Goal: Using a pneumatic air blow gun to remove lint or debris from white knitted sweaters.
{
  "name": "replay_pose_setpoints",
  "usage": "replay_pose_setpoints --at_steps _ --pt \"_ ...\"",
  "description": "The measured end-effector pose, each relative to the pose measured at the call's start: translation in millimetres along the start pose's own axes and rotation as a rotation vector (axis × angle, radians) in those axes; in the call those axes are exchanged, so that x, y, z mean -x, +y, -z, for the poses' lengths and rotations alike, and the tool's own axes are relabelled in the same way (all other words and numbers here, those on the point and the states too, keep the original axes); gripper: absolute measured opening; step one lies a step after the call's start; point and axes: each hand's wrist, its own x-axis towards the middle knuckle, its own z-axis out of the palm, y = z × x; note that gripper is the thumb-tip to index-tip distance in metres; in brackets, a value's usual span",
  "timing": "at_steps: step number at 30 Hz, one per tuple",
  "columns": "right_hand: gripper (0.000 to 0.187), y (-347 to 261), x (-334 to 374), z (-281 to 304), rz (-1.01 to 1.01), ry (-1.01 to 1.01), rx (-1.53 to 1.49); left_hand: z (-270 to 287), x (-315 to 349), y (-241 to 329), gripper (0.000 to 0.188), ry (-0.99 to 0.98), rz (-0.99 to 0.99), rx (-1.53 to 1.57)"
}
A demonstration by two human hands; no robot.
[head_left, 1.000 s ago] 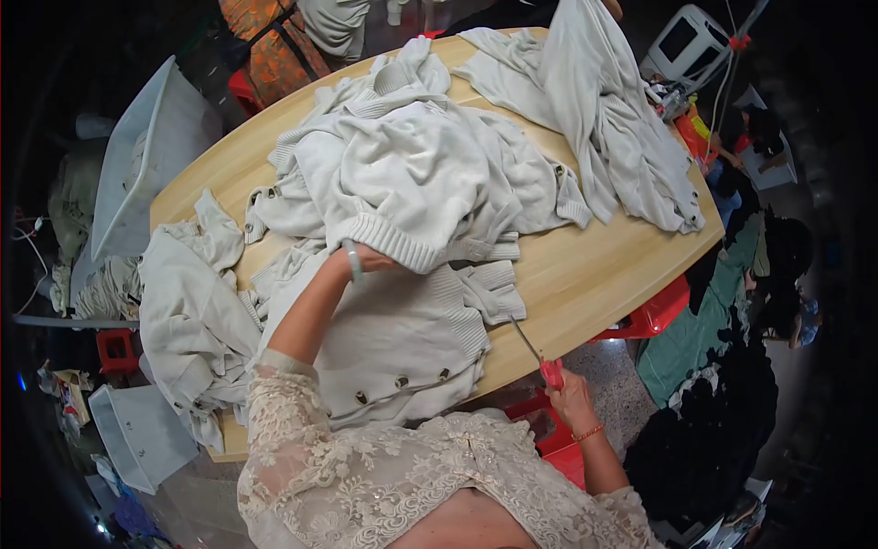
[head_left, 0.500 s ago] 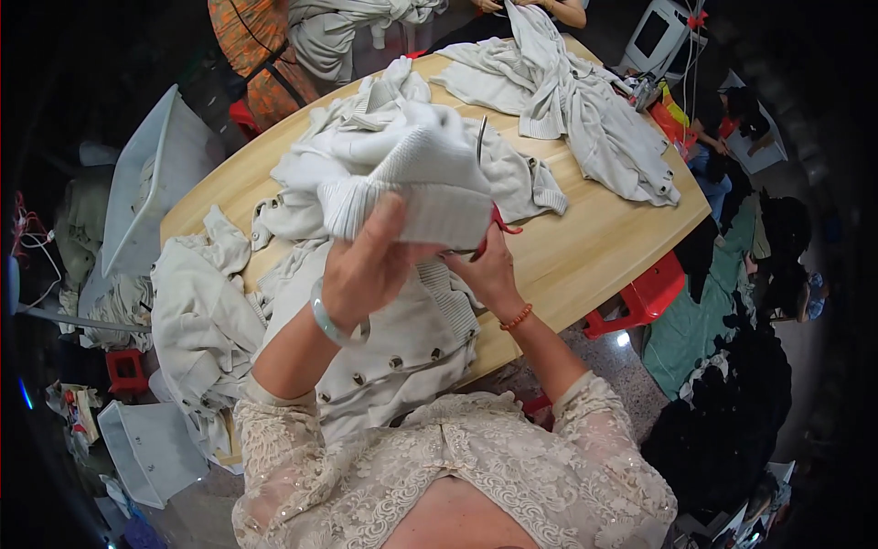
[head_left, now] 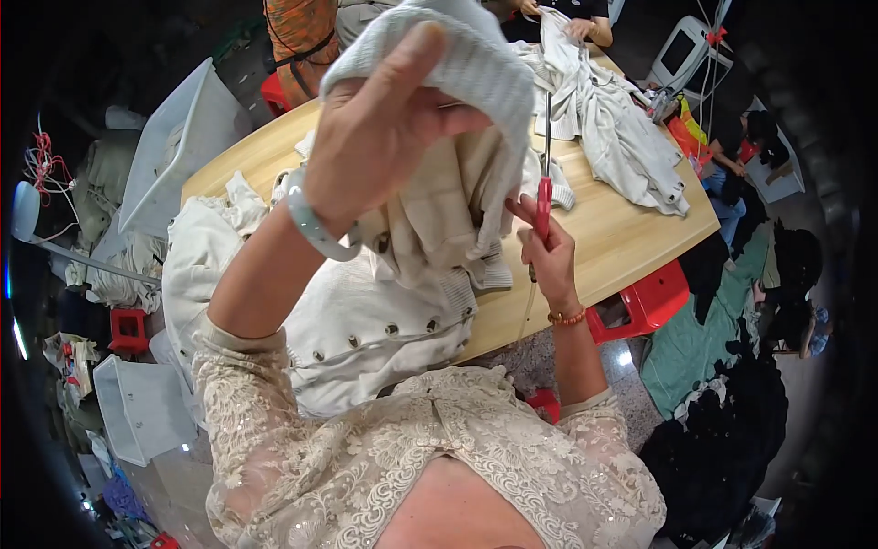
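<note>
A white knit garment [head_left: 476, 78] is lifted high over the table, its ribbed band nearest me. My left hand [head_left: 361, 160] is closed on that band, thumb on the outside and fingers inside the fold. Just right of the hanging fabric, my right hand [head_left: 551, 261] grips red-handled scissors [head_left: 544, 206], their blade pointing away from me. Its fingertips come close to the garment's edge; whether they touch it I cannot tell. Beneath lies a white buttoned cardigan [head_left: 366, 320], spread along the table's near edge and partly hidden by the raised garment.
More white knitwear [head_left: 206, 261] lies at the wooden table's [head_left: 608, 242] left end, and another pile [head_left: 626, 160] at the far right, where a person handles cloth. Around stand a large white bin [head_left: 174, 151], a smaller bin [head_left: 142, 412], a red stool [head_left: 654, 297] and heaped black fabric [head_left: 713, 448].
My left hand has raised the garment upward and away from me. My right hand has moved right, and the scissors now point straight away, more fully in view.
</note>
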Motion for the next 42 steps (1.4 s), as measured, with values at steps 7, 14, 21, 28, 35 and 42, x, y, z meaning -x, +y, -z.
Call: replay_pose_setpoints --at_steps 7,14,21,28,35,42 --pt "0.078 -11.7 -0.4 -24.9 0.281 0.060 0.225 -86.0 -33.0 2.3 0.033 -0.240 0.035 0.255" --pt "0.029 -15.8 -5.6 57.8 0.351 0.555 0.327 -65.6 -51.5 21.4 0.041 -0.079 -0.552 -0.945" --pt "0.032 -54.0 35.6 122.4 0.416 0.772 0.627 7.3 -77.3 46.8 0.033 0.048 -0.145 0.133" --pt "0.022 -79.9 40.7 97.0 0.312 0.728 0.679 58.0 -80.8 135.3 0.031 -0.248 -0.334 0.061" --pt "0.026 -86.1 57.1 67.2 0.350 -0.072 0.644 144.0 166.0 160.3 0.040 0.648 -0.278 -0.588" --pt "0.022 -16.5 55.9 -22.5 0.044 -0.880 0.679 171.3 416.8 -21.7 0.070 1.385 0.379 -1.282"
